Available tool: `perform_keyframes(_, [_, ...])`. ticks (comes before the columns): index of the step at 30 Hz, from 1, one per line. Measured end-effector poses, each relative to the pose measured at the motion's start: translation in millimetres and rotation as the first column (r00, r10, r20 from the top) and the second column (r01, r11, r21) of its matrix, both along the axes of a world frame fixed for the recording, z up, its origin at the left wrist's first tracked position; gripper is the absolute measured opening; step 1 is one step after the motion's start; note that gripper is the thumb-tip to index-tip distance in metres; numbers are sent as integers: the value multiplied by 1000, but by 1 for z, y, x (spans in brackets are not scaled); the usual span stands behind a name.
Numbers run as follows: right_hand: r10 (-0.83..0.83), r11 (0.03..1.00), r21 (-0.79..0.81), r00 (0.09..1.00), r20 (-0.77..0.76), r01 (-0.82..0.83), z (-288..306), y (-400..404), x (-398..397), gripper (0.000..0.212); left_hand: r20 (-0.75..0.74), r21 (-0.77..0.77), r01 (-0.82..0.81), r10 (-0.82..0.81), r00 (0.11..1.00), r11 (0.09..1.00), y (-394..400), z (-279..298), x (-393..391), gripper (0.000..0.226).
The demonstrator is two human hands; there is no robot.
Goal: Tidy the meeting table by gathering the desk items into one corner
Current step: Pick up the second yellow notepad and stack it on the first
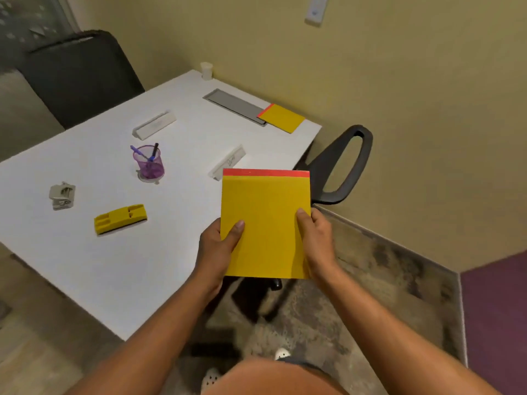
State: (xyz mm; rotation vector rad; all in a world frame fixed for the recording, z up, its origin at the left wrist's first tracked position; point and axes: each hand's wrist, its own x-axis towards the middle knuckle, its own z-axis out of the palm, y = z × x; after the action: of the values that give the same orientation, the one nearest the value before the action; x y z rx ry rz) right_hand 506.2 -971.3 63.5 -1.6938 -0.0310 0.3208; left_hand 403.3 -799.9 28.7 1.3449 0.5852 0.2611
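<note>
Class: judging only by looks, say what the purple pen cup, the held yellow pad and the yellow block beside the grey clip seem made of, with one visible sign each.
Purple pen cup: probably metal or plastic mesh; the pens show through its wall.
Held yellow pad: paper or card, matte, thin flat edges, red strip on top.
Yellow block: likely moulded plastic, smooth, with sharp slots and a dark underside strip.

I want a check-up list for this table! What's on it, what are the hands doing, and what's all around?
Surface: white table, grey cable hatch near the far edge.
Job's things: yellow notepad held up; second notepad at the far corner; purple pen cup; two white name holders; yellow eraser; grey hole punch.
Clutter: small white cup at the far edge.
Hands: left hand and right hand grip the held notepad's sides.
Cables: nothing seen.
Surroundings: dark chair, chair armrest, yellow wall.
</note>
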Motion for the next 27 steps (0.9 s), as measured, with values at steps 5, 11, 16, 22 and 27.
perform_keyframes(5, [-186, 982, 27, 982, 44, 185, 18, -95, 8, 23, 58, 26, 160, -161, 985, 987, -79, 14, 40, 28])
perform_keyframes(11, [-367, 927, 108, 929, 53, 360, 23, -218, 15, 25, 80, 47, 355, -358, 930, 934, -196, 15, 85, 21])
perform_keyframes(16, [-456, 888, 102, 887, 74, 448, 23, -341, 26, 30, 77, 29, 470, -471, 879, 882, -312, 14, 117, 30])
perform_keyframes(22, [-530, 848, 80, 836, 140, 524, 27, -447, 57, 32, 88, 6, 544, -542, 836, 839, -416, 17, 161, 34])
perform_keyframes(27, [-465, 885, 73, 879, 103, 460, 16, -491, 95, 25, 72, -4, 543, -541, 838, 840, -461, 15, 196, 24])
